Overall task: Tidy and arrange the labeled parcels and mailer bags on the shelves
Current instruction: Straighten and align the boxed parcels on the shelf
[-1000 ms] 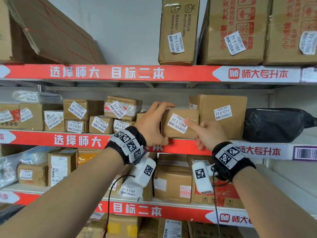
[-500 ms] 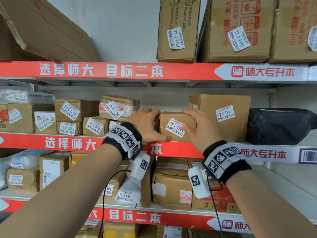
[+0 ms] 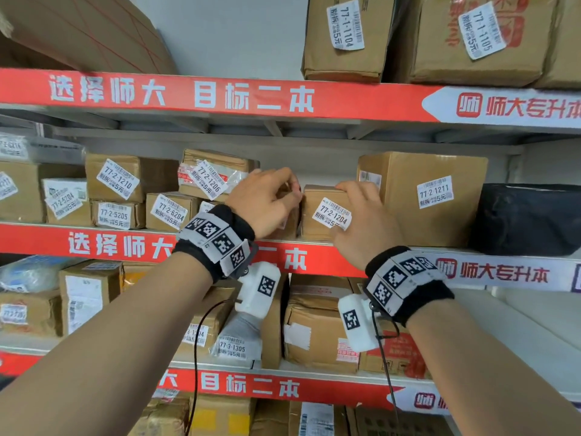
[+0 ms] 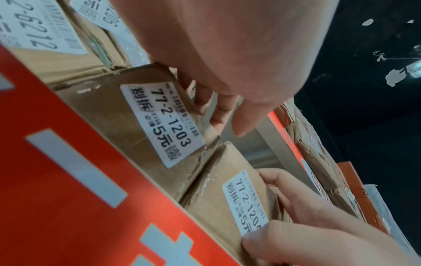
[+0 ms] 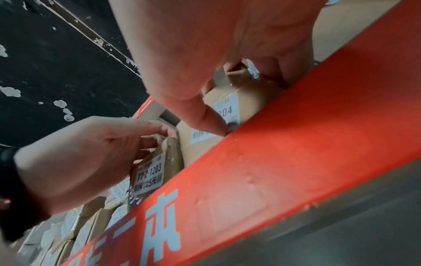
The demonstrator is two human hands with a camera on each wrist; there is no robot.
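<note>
Brown parcel 77-2-1204 (image 3: 316,201) stands on the middle shelf (image 3: 125,243). My right hand (image 3: 355,215) grips it, fingers over its top and thumb pressed on its front label; the wrist views show the same parcel (image 4: 218,198) (image 5: 248,100) and hand (image 5: 205,108). Just left of it, touching, stands parcel 77-2-1203 (image 4: 136,117) (image 5: 150,172), hidden behind my left hand (image 3: 270,202) in the head view. The left fingers (image 4: 218,108) hook over that parcel's top right corner, as the left hand (image 5: 91,153) also shows.
A bigger box 77-2-1211 (image 3: 424,196) stands right of the held parcel, then a black mailer bag (image 3: 528,218). Taped parcel 77-2-1206 (image 3: 213,177) and several small labeled boxes fill the shelf to the left. Large boxes such as 77-1-1104 (image 3: 345,36) sit on the shelf above.
My left hand left parcel 77-2-1204 and shifted left onto 77-2-1203. My right hand went from pointing at the label to gripping 77-2-1204 over its top. The view has moved closer.
</note>
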